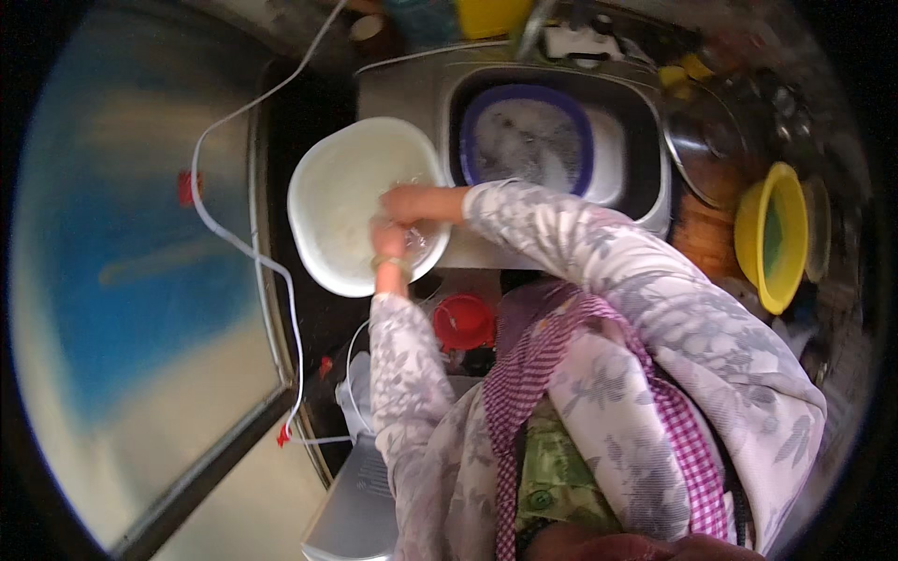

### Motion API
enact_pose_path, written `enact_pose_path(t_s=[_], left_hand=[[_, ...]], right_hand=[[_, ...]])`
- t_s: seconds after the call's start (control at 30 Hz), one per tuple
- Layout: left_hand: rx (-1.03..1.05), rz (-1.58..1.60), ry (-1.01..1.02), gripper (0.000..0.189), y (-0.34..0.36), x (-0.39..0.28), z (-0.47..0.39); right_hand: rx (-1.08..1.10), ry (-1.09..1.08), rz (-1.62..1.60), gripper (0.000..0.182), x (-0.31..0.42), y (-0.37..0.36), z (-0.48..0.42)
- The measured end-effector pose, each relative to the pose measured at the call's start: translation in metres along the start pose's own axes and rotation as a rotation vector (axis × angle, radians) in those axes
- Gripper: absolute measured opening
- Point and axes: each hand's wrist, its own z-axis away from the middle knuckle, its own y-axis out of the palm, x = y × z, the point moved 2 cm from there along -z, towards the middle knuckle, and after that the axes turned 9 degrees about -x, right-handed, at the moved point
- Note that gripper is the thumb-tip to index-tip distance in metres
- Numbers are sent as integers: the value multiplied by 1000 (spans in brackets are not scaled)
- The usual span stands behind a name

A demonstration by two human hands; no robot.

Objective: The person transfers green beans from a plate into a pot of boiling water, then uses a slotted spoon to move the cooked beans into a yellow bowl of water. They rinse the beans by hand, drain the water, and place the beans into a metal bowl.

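Both my hands are together over the right side of a white plastic basin [330, 210] that holds pale, cloudy liquid. My left hand [389, 238], with a bangle at its wrist, comes in over the near rim. Across the right rim reaches my right hand [407, 203], touching or almost touching the left. Motion blurs the fingers, so I cannot tell whether they grip anything. Something clear and shiny [419, 238], water or a transparent object, shows beside them. To the right, a purple-rimmed basin [466, 140] of sudsy water sits inside a steel sink [649, 189].
A faucet [534, 31] rises behind the sink. At the right stand a metal lid or pan [705, 140] and a tilted yellow basin [772, 294]. A red container [463, 322] is below the counter. A white cable [203, 203] hangs along the window at left.
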Motion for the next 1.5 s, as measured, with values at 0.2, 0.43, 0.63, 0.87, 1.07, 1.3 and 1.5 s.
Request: enact_pose_path(t_s=[0.2, 0.43, 0.63, 0.87, 1.07, 1.3, 1.5], left_hand=[[108, 945, -435, 26, 23, -2, 1], [-61, 418, -58, 24, -33, -60, 34], [-240, -141, 371, 34, -47, -64, 73], [-191, -255, 326, 33, -50, -84, 115], [-512, -51, 434, 26, -42, -104, 149], [-576, 271, 640, 33, -17, -156, 198], [-410, -17, 661, 38, 50, -175, 226]], right_hand=[[-14, 290, -546, 36, -8, 5, 11], [-212, -32, -75, 33, 1, -13, 29], [-386, -201, 126, 29, 30, -43, 87], [-591, -414, -116, 15, -3, -76, 160], [-852, -23, -51, 37, -115, -80, 293], [-538, 302, 139, 36, -196, -62, 430], [-410, 414, -40, 42, -187, -76, 475]])
